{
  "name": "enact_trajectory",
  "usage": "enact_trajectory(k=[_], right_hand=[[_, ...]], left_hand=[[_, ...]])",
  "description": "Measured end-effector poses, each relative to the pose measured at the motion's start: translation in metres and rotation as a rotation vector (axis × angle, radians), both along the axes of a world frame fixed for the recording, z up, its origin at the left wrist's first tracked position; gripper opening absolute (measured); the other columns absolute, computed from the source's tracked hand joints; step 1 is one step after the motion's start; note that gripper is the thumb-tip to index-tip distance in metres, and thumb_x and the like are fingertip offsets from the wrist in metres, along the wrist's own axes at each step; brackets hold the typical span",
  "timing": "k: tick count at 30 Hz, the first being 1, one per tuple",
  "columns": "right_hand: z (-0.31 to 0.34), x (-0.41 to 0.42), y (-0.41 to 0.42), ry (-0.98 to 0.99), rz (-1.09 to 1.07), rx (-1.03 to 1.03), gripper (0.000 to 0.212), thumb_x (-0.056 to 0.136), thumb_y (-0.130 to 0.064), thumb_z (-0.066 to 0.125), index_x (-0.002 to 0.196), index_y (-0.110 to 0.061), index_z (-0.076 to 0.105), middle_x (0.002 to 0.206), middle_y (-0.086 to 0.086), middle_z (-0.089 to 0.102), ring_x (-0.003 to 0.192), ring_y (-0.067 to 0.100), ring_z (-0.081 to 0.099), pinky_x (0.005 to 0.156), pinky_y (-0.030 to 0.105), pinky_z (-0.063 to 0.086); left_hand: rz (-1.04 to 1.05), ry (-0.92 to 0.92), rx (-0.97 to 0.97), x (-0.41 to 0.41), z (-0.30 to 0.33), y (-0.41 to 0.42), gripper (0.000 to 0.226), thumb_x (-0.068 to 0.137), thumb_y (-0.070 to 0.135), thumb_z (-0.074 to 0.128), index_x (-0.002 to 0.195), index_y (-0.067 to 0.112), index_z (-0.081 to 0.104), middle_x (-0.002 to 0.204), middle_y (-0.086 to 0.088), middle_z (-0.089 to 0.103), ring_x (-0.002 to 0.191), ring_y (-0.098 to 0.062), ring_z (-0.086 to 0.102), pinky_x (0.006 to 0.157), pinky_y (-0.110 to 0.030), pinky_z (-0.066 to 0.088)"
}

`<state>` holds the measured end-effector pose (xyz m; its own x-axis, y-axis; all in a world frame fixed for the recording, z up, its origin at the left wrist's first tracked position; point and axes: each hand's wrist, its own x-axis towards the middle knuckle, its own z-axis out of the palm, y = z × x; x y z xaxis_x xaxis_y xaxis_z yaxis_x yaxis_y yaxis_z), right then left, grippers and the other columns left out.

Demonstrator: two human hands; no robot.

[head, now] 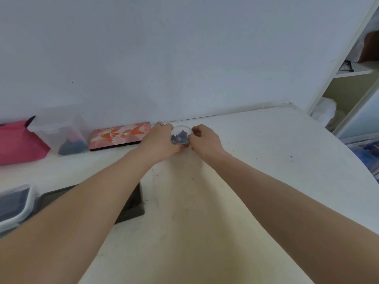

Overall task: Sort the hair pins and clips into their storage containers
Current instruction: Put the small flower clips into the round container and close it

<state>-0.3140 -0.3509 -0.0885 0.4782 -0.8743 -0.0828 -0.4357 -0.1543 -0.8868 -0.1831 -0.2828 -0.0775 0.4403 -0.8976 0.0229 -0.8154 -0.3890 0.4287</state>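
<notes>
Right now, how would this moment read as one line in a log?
step: handling small clear round container | left hand: grips it | right hand: fingers curled at its rim | place: white table, near wall

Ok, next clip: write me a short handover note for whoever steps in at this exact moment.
Left hand grips the small round clear container near the wall; right hand pinches at its rim.
Container holds small dark and coloured pieces, too blurred to name.
A clear lidded bin with dark contents stands further left, beside a floral box.
No loose pins or clips show on the table.
Left: whether the lid is going on or off is unclear.
</notes>
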Motion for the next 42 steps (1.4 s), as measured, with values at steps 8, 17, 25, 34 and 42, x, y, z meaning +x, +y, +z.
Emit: enact_trajectory(k=[8,17,25,34,42], right_hand=[[0.008,0.054,-0.022,0.032,0.092,0.058,0.028,0.088,-0.012,0.051,0.115,-0.011,0.061,0.102,0.005,0.061,0.091,0.023,0.053,0.076,0.031,0.043],[0.000,0.074,-0.026,0.061,0.127,0.055,0.042,0.093,-0.018,0.053,0.135,-0.017,0.053,0.129,0.004,0.060,0.116,0.022,0.055,0.087,0.027,0.041],[0.011,0.055,0.011,0.057,0.080,0.020,0.047,0.091,-0.017,0.050,0.138,-0.021,0.047,0.123,0.004,0.060,0.097,0.019,0.059,0.079,0.028,0.048],[0.027,0.029,0.094,0.258,0.461,0.282,0.039,0.098,-0.041,0.046,0.122,-0.012,0.054,0.108,0.012,0.064,0.076,0.024,0.067,0.072,0.036,0.061],[0.009,0.012,0.135,0.118,0.397,0.161,0.031,0.094,-0.030,0.054,0.119,-0.016,0.065,0.112,0.006,0.069,0.101,0.024,0.065,0.094,0.043,0.054]], left_hand=[[0.006,-0.201,0.092,0.055,0.004,-0.025,0.026,0.090,0.037,0.055,0.092,0.012,0.055,0.097,-0.008,0.045,0.082,-0.027,0.052,0.067,-0.033,0.036],[0.042,-0.176,0.090,0.075,-0.006,-0.025,0.054,0.088,0.053,0.060,0.120,0.010,0.055,0.110,-0.009,0.044,0.088,-0.027,0.053,0.069,-0.033,0.039],[0.001,-0.105,0.162,0.068,0.024,0.033,0.074,0.084,0.056,0.062,0.139,0.017,0.032,0.136,-0.007,0.047,0.112,-0.026,0.054,0.076,-0.033,0.038],[-0.166,0.018,0.625,0.045,0.060,0.168,0.109,0.051,0.083,0.070,0.134,0.035,0.019,0.125,0.006,0.045,0.107,-0.015,0.052,0.092,-0.033,0.046],[-0.206,-0.147,0.446,0.025,0.046,0.185,0.090,0.062,0.047,0.083,0.128,0.030,0.024,0.097,0.006,0.050,0.083,-0.012,0.055,0.072,-0.038,0.053]])
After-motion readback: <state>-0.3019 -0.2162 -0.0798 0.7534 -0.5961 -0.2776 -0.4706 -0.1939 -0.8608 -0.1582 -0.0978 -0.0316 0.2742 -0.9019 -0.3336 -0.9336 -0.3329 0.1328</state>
